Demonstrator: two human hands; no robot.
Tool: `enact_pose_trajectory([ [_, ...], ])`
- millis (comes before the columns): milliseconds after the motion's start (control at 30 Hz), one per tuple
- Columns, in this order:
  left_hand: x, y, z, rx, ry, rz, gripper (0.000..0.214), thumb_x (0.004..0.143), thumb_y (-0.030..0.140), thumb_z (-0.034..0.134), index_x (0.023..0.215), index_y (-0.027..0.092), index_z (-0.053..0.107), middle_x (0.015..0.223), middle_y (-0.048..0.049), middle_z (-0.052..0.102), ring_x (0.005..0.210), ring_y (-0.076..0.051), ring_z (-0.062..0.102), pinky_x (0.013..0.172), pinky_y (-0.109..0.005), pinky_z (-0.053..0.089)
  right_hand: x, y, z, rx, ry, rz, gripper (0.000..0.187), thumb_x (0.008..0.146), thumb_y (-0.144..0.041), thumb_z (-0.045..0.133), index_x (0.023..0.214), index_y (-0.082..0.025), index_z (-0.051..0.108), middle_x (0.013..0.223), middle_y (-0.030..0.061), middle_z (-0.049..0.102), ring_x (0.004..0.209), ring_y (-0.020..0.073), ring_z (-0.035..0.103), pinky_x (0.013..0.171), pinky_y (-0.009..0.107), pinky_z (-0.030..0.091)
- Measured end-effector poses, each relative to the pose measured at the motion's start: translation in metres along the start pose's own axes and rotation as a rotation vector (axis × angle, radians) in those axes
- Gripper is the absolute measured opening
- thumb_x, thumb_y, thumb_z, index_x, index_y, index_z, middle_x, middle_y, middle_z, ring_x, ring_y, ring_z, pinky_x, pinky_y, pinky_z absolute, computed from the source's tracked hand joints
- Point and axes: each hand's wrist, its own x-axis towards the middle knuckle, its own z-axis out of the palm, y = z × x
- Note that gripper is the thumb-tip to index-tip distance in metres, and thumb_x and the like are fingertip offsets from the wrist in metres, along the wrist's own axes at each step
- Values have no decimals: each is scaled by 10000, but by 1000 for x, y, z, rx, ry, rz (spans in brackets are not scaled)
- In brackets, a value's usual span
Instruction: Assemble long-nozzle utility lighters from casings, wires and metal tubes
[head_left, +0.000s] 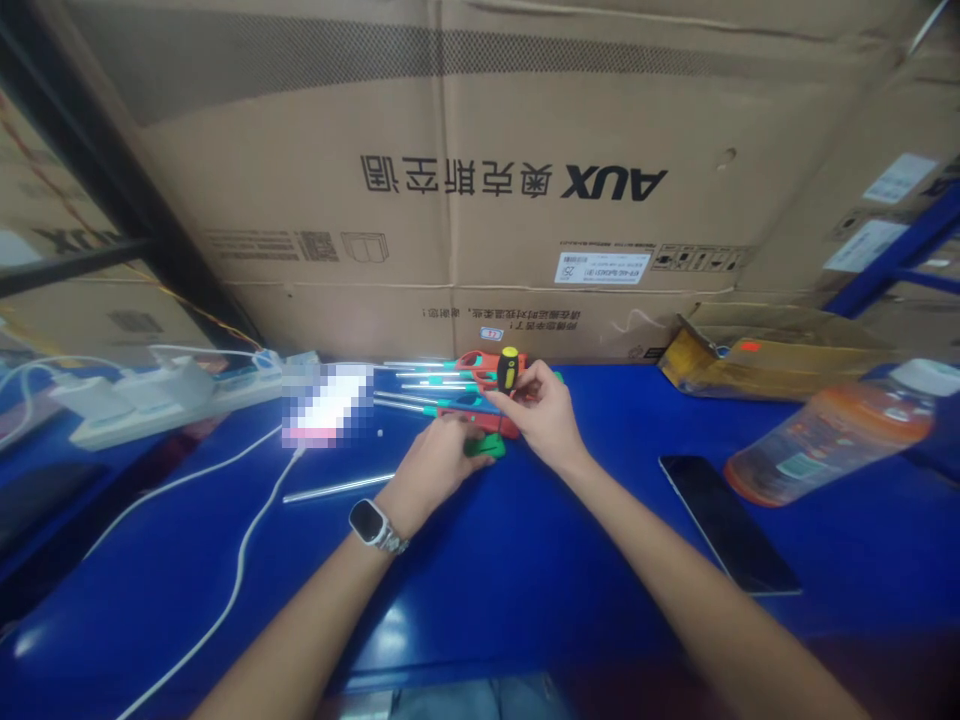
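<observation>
My left hand (439,460), with a watch on its wrist, is closed around a long-nosed lighter with a green handle (491,447). A silver tube (337,488) sticks out on the other side of that hand, in line with the handle. My right hand (551,418) pinches a screwdriver with a black and yellow handle (509,368), which stands upright over the green handle. Its tip is too small to make out. Just beyond both hands lie several long-nosed lighters (480,415) with red handles and silver tubes, partly covered by my fingers.
A lit phone (326,405), blurred out, lies left on a white cable, by a power strip (180,395) with plugs. To the right are a dark phone (727,525), a bottle (832,430) on its side and a torn yellow package (772,350). Cardboard (300,220) backs the blue table (480,600).
</observation>
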Motion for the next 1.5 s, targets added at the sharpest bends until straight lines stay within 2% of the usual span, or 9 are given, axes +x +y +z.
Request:
enact_pose_trajectory([
  [200, 2, -3, 7, 6, -24, 23, 176, 805, 299, 738, 956, 216, 772, 934, -84, 727, 833, -252, 667, 731, -325, 490, 1, 2, 12, 100, 8, 70, 361, 724, -445, 776, 946, -198, 633, 929, 65, 721, 795, 209, 686, 675, 322, 557],
  [300, 2, -5, 8, -18, -13, 37, 166, 797, 287, 746, 944, 213, 770, 942, -84, 734, 870, -260, 667, 753, -330, 494, 0, -3, 7, 88, -58, 144, 365, 753, -484, 744, 959, -191, 674, 879, 65, 740, 624, 194, 680, 564, 318, 542],
  [400, 2, -5, 8, -57, -10, 37, 187, 789, 271, 752, 964, 208, 769, 937, -84, 738, 878, -262, 667, 778, -342, 494, 0, -15, -8, 113, -224, 193, 377, 771, -487, 717, 985, -177, 686, 831, 59, 745, 400, 132, 576, 394, 277, 439],
  [567, 2, -3, 8, -88, 7, 30, 122, 772, 254, 760, 878, 193, 768, 887, -89, 735, 840, -251, 662, 768, -339, 494, 5, -26, -32, 177, -489, 209, 408, 764, -458, 728, 1068, -194, 660, 1104, 98, 730, 564, 159, 682, 351, 222, 397],
  [733, 2, -3, 9, -59, 2, -2, 171, 762, 276, 770, 909, 188, 764, 940, -96, 741, 899, -269, 664, 800, -355, 497, 3, -14, -17, 58, -244, 175, 376, 697, -458, 800, 906, -202, 620, 777, 17, 711, 399, 112, 534, 353, 256, 390],
  [900, 0, -4, 9, -67, 2, 10, 142, 775, 267, 759, 896, 193, 763, 920, -96, 735, 858, -268, 665, 769, -349, 495, -4, -6, 6, -109, 31, 20, 320, 694, -423, 801, 778, -215, 573, 682, 1, 644, 561, 158, 580, 492, 278, 462],
  [1100, 1, -7, 12, -33, 14, 17, 202, 765, 284, 768, 950, 203, 762, 978, -94, 740, 921, -273, 673, 817, -350, 499, -6, -17, 1, -116, -89, 58, 340, 770, -440, 733, 1011, -215, 654, 902, 47, 734, 537, 149, 606, 498, 283, 495],
  [1333, 1, -4, 10, -26, 6, -2, 176, 773, 280, 764, 931, 204, 768, 960, -97, 735, 896, -279, 669, 780, -349, 490, 5, -39, -28, 111, -505, 187, 324, 770, -438, 725, 985, -197, 694, 1010, 60, 736, 490, 116, 590, 520, 308, 522],
  [1500, 1, -4, 10, 2, -11, -9, 195, 779, 295, 762, 945, 193, 761, 1001, -112, 732, 935, -295, 670, 802, -365, 497, 3, -24, -17, 28, -285, 162, 321, 687, -424, 795, 813, -195, 608, 713, -9, 646, 402, 81, 435, 384, 243, 327],
])
